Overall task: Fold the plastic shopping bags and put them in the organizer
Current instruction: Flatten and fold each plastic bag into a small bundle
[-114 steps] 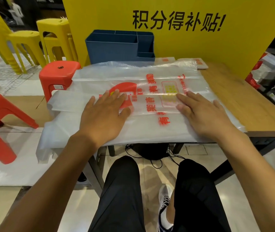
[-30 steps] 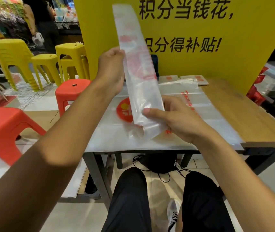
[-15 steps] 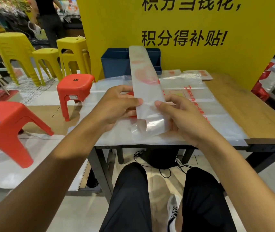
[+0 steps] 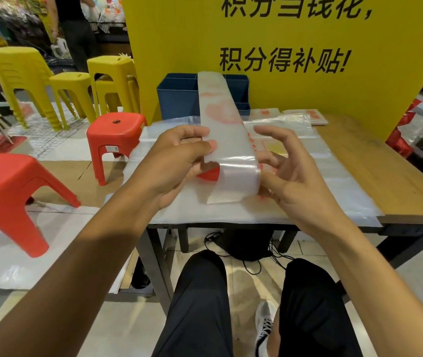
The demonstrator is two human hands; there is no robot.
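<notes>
Bags (image 4: 316, 173) lie flat on counter (image 4: 375, 163), middle of frame | blue organizer (image 4: 177, 99) sits at counter's back, upper middle | long folded bag strip (image 4: 227, 135) held up in middle | left hand (image 4: 179, 161) pinches strip's left edge | right hand (image 4: 290, 171) by strip's bottom curl, fingers spread loose

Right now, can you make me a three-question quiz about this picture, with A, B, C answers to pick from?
1. Where is the blue organizer? A under the table; B at the table's far edge by the yellow wall; C on a stool.
2. How many red stools show? A two; B four; C none.
3. What does the left hand do? A lies flat; B pinches the folded bag strip; C points.

Answers: 1 B, it stands against the wall. 2 A, one near, one farther. 3 B, thumb and fingers grip the strip's edge.
</notes>
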